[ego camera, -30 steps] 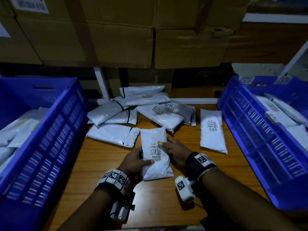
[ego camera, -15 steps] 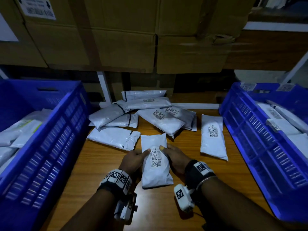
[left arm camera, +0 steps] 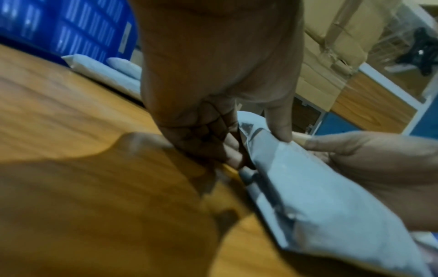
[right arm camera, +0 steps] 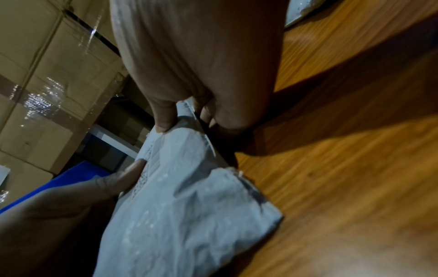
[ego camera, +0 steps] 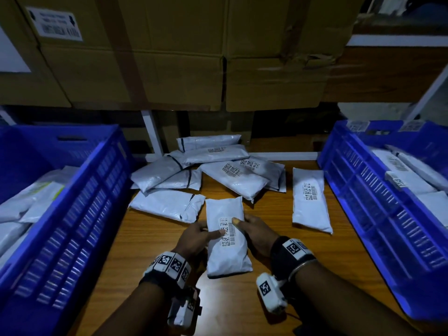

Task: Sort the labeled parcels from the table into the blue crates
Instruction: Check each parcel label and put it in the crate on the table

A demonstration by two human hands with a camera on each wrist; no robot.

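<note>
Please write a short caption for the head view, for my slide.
Both hands hold a labeled white parcel between two blue crates.

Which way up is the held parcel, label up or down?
Label up: the held parcel shows its barcode label between the left hand and right hand.

Dim, bluish head view with wide-angle bending at the edges, both wrist views soft and motion-blurred, hard dark shadows across the worktop (right arm camera: 355, 168), tape glare on the cardboard boxes (right arm camera: 35, 101).
</note>
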